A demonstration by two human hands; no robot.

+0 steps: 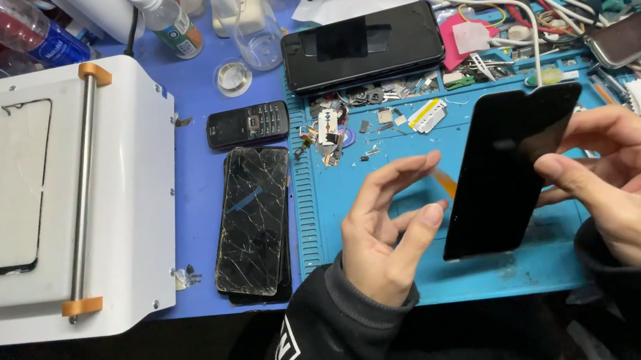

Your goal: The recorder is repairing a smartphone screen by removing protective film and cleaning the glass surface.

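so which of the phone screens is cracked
The screen lying flat on the blue table beside the white machine; cracks web its glass. The others look unbroken.

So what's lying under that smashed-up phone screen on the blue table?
Under the cracked screen another dark flat piece peeks out along its right and bottom edges. It looks like a second screen or phone, but the top one covers nearly all of it. Both rest on the blue table.

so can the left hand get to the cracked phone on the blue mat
Probably yes: the left hand is open and holds nothing, and the cracked phone lies just to its left with nothing between them.
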